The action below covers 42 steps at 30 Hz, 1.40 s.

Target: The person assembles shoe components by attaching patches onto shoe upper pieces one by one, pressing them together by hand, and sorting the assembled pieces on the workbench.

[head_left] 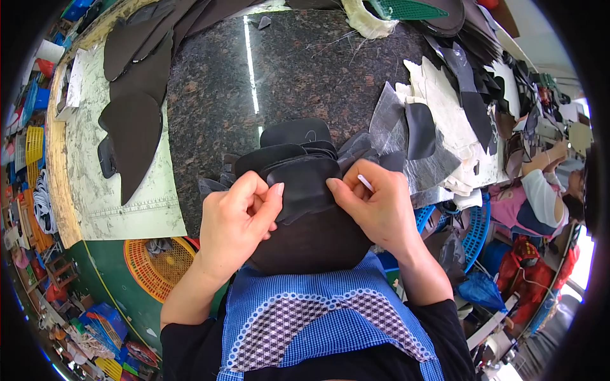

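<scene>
The speckled surface (213, 117) is stretching beyond; left hand (236, 213) and right hand (383, 204), equally near, are pinching opposite edges of a black panel (303, 188) lying crosswise between their fingers; the right is also holding a white stick (365, 182).

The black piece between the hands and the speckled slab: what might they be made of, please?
Black piece: probably leather or synthetic leather, from its smooth face and soft sheen. Speckled slab: likely polished granite, given its mottled grain and sharp light reflection.
</scene>
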Motion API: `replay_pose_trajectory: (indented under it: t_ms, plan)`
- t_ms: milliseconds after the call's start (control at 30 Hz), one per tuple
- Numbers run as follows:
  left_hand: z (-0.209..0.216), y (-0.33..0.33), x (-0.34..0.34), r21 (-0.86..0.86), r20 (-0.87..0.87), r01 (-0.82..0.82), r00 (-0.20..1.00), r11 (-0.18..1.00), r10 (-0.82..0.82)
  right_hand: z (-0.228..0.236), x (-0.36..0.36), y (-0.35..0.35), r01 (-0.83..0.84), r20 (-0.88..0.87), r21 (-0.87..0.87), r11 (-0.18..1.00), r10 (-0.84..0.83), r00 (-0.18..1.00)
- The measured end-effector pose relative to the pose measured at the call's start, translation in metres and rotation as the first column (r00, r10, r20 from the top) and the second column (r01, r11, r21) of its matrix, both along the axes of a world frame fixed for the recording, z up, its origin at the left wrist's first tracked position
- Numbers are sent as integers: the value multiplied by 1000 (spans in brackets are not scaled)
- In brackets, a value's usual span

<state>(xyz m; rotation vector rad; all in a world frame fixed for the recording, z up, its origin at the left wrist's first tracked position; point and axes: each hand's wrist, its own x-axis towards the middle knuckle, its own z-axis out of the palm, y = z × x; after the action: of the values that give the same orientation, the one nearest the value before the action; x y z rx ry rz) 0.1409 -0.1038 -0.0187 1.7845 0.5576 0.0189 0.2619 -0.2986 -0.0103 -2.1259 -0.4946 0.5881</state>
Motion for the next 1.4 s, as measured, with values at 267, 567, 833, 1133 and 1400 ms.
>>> replay_pose_trajectory:
  t_ms: [267, 567, 833, 1133, 1400]
  plan:
    - [17, -24, -6, 829, 156, 236, 773, 507, -615, 35, 29, -49, 73, 82, 604, 794, -153, 985]
    - [-11, -22, -8, 745, 15, 393, 798, 539, -603, 8, 13, 19, -160, 79, 514, 843, 139, 987]
    - [-9, -10, -11, 694, 231, 280, 786, 663, -574, 11, 9, 26, -165, 155, 260, 951, 127, 980]
    - [-74, 192, -27, 932, 52, -119, 979, 342, 199, 6, 49, -118, 273, 237, 460, 845, -413, 879]
    - [-51, 222, -50, 974, -128, 112, 989, 195, 72, 5, 5, -125, 384, 267, 98, 918, -396, 879]
